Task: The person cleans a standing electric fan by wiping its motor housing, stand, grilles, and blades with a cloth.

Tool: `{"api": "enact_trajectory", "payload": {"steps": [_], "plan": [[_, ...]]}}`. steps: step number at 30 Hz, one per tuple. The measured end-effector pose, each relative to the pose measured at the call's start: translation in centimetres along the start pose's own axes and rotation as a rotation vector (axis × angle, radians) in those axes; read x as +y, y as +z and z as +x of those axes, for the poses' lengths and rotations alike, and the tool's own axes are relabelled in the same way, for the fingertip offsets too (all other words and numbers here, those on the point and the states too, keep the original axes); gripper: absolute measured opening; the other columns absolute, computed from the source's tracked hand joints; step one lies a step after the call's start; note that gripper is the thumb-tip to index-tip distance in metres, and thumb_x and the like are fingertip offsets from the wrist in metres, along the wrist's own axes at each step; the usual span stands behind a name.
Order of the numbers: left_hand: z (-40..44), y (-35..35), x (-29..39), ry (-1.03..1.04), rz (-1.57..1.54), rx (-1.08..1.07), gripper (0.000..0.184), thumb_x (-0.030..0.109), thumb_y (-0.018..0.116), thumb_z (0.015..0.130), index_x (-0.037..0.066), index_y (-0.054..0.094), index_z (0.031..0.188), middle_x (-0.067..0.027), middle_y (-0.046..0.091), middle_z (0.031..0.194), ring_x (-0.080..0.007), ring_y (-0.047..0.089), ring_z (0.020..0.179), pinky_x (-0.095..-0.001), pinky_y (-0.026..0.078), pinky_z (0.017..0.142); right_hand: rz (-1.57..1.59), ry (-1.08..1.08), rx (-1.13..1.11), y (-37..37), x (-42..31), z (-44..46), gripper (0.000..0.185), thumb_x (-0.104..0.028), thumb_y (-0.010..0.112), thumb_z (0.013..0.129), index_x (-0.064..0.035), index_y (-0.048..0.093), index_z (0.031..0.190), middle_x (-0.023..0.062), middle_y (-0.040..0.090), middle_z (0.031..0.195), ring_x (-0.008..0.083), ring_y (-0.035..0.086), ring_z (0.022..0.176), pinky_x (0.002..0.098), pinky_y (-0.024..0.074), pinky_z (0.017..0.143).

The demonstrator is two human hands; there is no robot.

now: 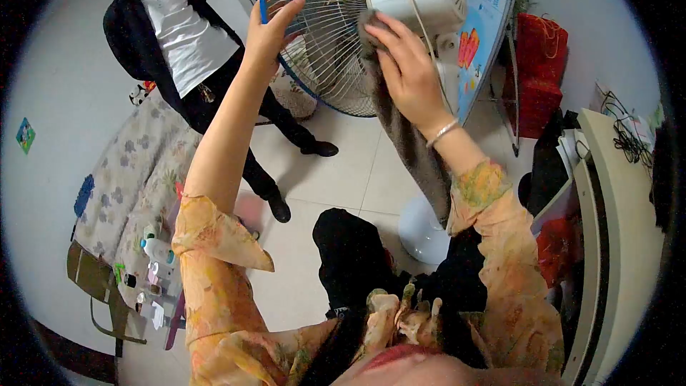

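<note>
A standing fan with a wire guard (330,36) and blue rim is in front of me, its white motor housing (411,1) turned toward the right. My left hand (270,32) grips the blue rim at the guard's left side, thumb over the wires; some fingertips are hidden. Under my right hand (407,68) a grey-brown cloth (404,132) is pressed against the back of the guard beside the motor housing. Its long end hangs down past my wrist. Lower down, the fan's round white base (426,232) rests on the floor near my legs.
A person in a dark jacket (179,28) stands to the left by a floral-covered sofa (118,193). A low table with bottles (158,250) is at lower left. On the right are a printed banner (486,21), red boxes (539,75) and a desk (618,193) with cables.
</note>
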State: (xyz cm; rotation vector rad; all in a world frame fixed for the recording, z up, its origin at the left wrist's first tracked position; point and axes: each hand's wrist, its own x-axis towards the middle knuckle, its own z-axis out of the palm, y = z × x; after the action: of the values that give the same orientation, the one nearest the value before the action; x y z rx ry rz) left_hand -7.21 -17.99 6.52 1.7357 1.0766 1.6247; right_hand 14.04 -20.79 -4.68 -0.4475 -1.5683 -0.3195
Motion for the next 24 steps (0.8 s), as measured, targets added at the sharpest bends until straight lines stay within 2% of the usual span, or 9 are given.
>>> {"api": "enact_trajectory", "payload": {"steps": [5, 9, 10, 13, 14, 17, 18, 20, 24], "plan": [[0.3, -1.1, -0.8, 0.013, -0.001, -0.048, 0.061, 0.032, 0.077, 0.079, 0.009, 0.046, 0.127, -0.0096, 0.057, 0.12, -0.0236, 0.055, 0.114, -0.0422, 0.046, 0.092, -0.095, -0.112, -0.17, 2.6, -0.4, -0.7, 0.044, -0.002, 0.06, 0.084, -0.0078, 0.056, 0.127, 0.0102, 0.049, 0.138, 0.0324, 0.05, 0.116, 0.0395, 0.0435, 0.098], [0.2, -1.4, -1.7, 0.074, -0.03, 0.001, 0.059, 0.034, 0.077, 0.078, 0.01, 0.049, 0.123, -0.0095, 0.059, 0.117, -0.0239, 0.055, 0.115, -0.0435, 0.046, 0.094, -0.146, 0.028, -0.227, 1.8, 1.3, -6.7, 0.046, -0.002, 0.059, 0.084, -0.0068, 0.054, 0.13, 0.0092, 0.045, 0.142, 0.0338, 0.049, 0.117, 0.0398, 0.0423, 0.1], [0.2, -1.6, -1.6, 0.075, 0.062, 0.026, 0.057, 0.034, 0.077, 0.078, 0.009, 0.05, 0.122, -0.0091, 0.06, 0.115, -0.0236, 0.056, 0.112, -0.0427, 0.046, 0.094, -0.172, 0.061, -0.286, 1.4, 2.2, -8.6, 0.045, -0.001, 0.057, 0.086, -0.0064, 0.054, 0.13, 0.0103, 0.045, 0.142, 0.0343, 0.049, 0.117, 0.0399, 0.0412, 0.101], [-0.4, -1.4, -1.4, 0.096, 0.041, 0.015, 0.056, 0.034, 0.077, 0.078, 0.009, 0.051, 0.12, -0.0099, 0.061, 0.113, -0.0232, 0.059, 0.107, -0.0397, 0.049, 0.089, -0.195, 0.159, -0.42, -0.4, 4.2, -12.3, 0.047, 0.001, 0.055, 0.086, -0.0069, 0.052, 0.132, 0.0117, 0.043, 0.144, 0.0334, 0.046, 0.123, 0.0404, 0.039, 0.103], [-0.5, -1.4, -1.3, 0.093, 0.024, 0.011, 0.054, 0.033, 0.076, 0.08, 0.009, 0.052, 0.121, -0.009, 0.061, 0.113, -0.0225, 0.059, 0.107, -0.0395, 0.049, 0.087, -0.162, 0.249, -0.416, -1.0, 3.7, -12.3, 0.046, -0.001, 0.054, 0.088, -0.0062, 0.051, 0.134, 0.0138, 0.044, 0.143, 0.0335, 0.046, 0.126, 0.0396, 0.038, 0.105], [-0.5, -1.0, -1.2, 0.093, -0.022, 0.005, 0.048, 0.031, 0.071, 0.084, 0.009, 0.055, 0.124, -0.0062, 0.061, 0.113, -0.0202, 0.058, 0.105, -0.0391, 0.05, 0.083, -0.081, 0.3, -0.248, -0.8, 1.6, -9.7, 0.045, -0.004, 0.054, 0.09, -0.0029, 0.049, 0.134, 0.0159, 0.047, 0.14, 0.0361, 0.048, 0.123, 0.0403, 0.038, 0.105], [-0.6, -0.9, -1.1, 0.066, -0.024, 0.032, 0.045, 0.029, 0.071, 0.085, 0.009, 0.056, 0.122, -0.0056, 0.062, 0.113, -0.0197, 0.059, 0.104, -0.0367, 0.05, 0.082, -0.039, 0.249, -0.166, -0.3, 1.3, -8.9, 0.045, -0.007, 0.053, 0.092, -0.002, 0.046, 0.136, 0.0182, 0.048, 0.139, 0.036, 0.048, 0.124, 0.0397, 0.0383, 0.104], [-0.5, -0.7, -0.9, 0.1, -0.02, 0.021, 0.045, 0.03, 0.072, 0.084, 0.008, 0.057, 0.12, -0.0052, 0.062, 0.111, -0.0195, 0.059, 0.103, -0.0354, 0.051, 0.081, 0.006, 0.292, -0.109, 0.7, 1.0, -7.0, 0.046, -0.007, 0.053, 0.092, -0.0014, 0.046, 0.137, 0.0187, 0.047, 0.139, 0.0356, 0.048, 0.124, 0.0394, 0.0374, 0.105], [-1.4, -0.6, -0.6, 0.074, 0.027, 0.077, 0.055, 0.033, 0.073, 0.082, 0.006, 0.053, 0.126, -0.0064, 0.059, 0.117, -0.0201, 0.058, 0.106, -0.0341, 0.051, 0.082, -0.09, 0.255, -0.14, 2.4, 0.0, -9.3, 0.048, -0.005, 0.053, 0.09, -0.0008, 0.045, 0.138, 0.0184, 0.046, 0.14, 0.0351, 0.047, 0.122, 0.04, 0.0342, 0.107]]}}
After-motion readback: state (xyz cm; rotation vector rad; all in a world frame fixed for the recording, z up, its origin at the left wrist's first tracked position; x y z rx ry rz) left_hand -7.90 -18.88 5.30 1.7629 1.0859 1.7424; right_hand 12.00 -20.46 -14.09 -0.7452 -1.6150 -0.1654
